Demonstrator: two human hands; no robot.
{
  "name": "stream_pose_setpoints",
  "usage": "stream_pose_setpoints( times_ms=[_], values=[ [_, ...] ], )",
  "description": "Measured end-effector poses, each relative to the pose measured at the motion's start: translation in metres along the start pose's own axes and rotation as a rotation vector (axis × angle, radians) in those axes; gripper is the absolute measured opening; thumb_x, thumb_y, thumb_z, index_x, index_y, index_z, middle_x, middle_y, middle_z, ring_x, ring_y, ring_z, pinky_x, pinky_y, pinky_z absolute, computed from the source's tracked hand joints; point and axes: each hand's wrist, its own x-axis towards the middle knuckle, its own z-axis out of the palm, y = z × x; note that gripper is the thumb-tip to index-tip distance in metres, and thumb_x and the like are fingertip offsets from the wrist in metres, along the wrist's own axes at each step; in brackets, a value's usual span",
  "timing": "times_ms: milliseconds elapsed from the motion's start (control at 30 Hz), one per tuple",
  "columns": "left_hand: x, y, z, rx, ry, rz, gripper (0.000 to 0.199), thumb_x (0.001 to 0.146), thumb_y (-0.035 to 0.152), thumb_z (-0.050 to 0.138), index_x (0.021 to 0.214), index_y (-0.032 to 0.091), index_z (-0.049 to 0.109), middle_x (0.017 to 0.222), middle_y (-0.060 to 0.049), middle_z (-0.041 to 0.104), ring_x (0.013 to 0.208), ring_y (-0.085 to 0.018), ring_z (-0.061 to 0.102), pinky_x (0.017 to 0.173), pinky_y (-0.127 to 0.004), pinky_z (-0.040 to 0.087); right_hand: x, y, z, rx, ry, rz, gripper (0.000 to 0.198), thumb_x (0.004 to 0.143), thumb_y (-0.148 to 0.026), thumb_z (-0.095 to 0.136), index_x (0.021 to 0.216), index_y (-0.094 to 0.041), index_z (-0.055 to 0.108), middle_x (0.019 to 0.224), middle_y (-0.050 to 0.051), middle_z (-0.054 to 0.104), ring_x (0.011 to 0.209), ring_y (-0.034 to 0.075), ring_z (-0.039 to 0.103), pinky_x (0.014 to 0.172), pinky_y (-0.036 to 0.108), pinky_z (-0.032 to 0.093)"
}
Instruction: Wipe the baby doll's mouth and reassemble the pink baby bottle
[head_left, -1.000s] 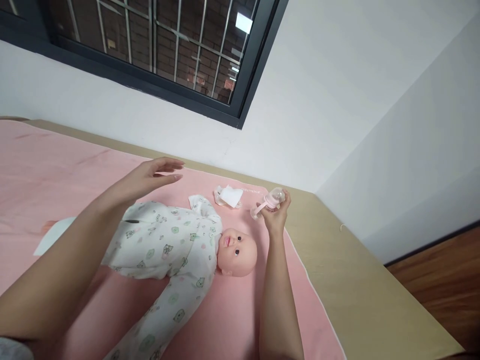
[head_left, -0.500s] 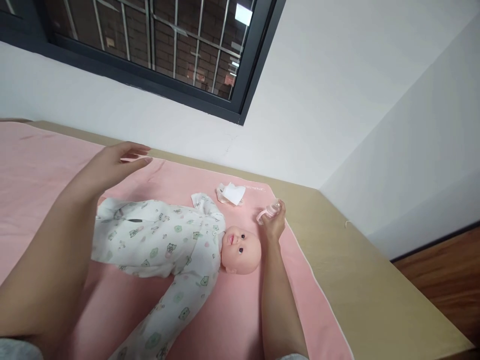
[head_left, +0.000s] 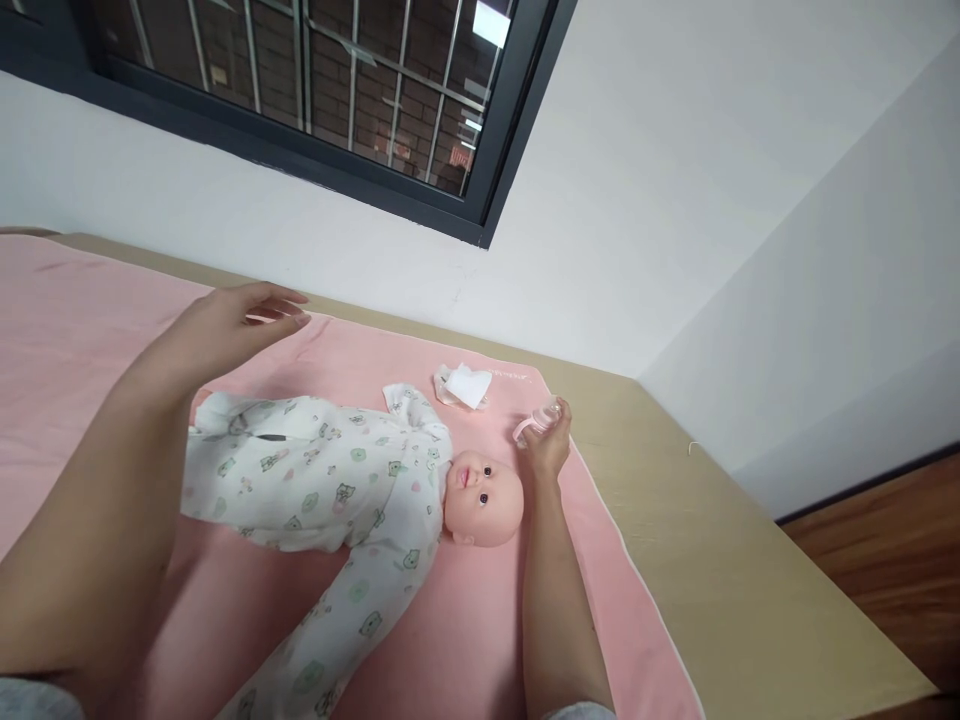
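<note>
On its back on a pink blanket (head_left: 450, 620) lies a baby doll (head_left: 484, 500), its head toward the right. It wears a white sleepsuit (head_left: 322, 470) printed with small green and pink figures. Beyond the doll's head, my right hand (head_left: 551, 445) is closed around a small clear baby bottle (head_left: 541, 418) with a pink handle, tilted near the blanket. My left hand (head_left: 244, 320) hovers above the doll's lower body, fingers apart and holding nothing. My left forearm hides the sleepsuit's leg end.
A crumpled packet with a white tissue (head_left: 466, 385) sits beyond the doll's shoulder. The blanket covers much of a tan wooden surface (head_left: 675, 540). Behind stand white walls (head_left: 600, 250) and a dark-framed, barred window (head_left: 337, 90). At far right is a brown wooden panel (head_left: 900, 540).
Almost nothing differs. My view has shifted very slightly; both hands keep their poses, and the bottle stays in my right hand.
</note>
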Motion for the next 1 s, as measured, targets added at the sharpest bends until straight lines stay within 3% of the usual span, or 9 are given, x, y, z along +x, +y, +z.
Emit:
stream_pose_setpoints(
  times_ms=[333,567,667,800,1000],
  values=[
    [0.001,-0.008,-0.001,0.032,0.001,0.014,0.067,0.081,0.069,0.057,0.12,0.017,0.067,0.12,-0.01,0.07,0.114,-0.033,0.064,0.088,-0.048,0.049,0.0,0.001,0.0,-0.006,-0.01,-0.004,0.082,0.066,-0.032,0.061,0.145,-0.03,0.041,0.135,0.007,0.058,0.11,0.024,0.06,0.095,0.042,0.046],
    [-0.002,0.001,-0.001,0.045,0.007,-0.007,0.057,0.079,0.063,0.061,0.117,0.02,0.069,0.117,-0.008,0.072,0.109,-0.032,0.067,0.086,-0.045,0.051,-0.005,0.007,0.002,-0.02,-0.039,-0.002,0.088,0.072,-0.036,0.058,0.155,-0.034,0.028,0.144,0.008,0.05,0.11,0.023,0.061,0.09,0.038,0.049],
    [-0.002,0.001,0.0,0.038,0.009,0.019,0.067,0.078,0.07,0.057,0.118,0.018,0.069,0.116,-0.008,0.072,0.111,-0.033,0.066,0.082,-0.045,0.048,-0.005,0.011,0.003,-0.007,-0.048,-0.003,0.089,0.073,-0.037,0.058,0.156,-0.035,0.025,0.147,0.008,0.049,0.113,0.023,0.06,0.093,0.039,0.048],
    [-0.001,0.0,0.0,0.044,-0.009,-0.005,0.068,0.076,0.074,0.057,0.118,0.023,0.069,0.117,-0.004,0.072,0.11,-0.029,0.066,0.087,-0.044,0.049,-0.006,0.012,0.005,0.005,-0.043,0.018,0.089,0.074,-0.036,0.059,0.156,-0.036,0.025,0.147,0.008,0.05,0.113,0.023,0.061,0.094,0.041,0.048],
    [-0.003,0.001,-0.002,0.012,-0.006,0.04,0.065,0.078,0.074,0.058,0.115,0.022,0.069,0.117,-0.006,0.071,0.111,-0.029,0.065,0.094,-0.045,0.05,-0.009,0.004,0.009,0.076,-0.092,-0.05,0.089,0.076,-0.028,0.054,0.158,-0.032,0.022,0.156,0.01,0.038,0.126,0.023,0.055,0.095,0.036,0.05]
  ],
)
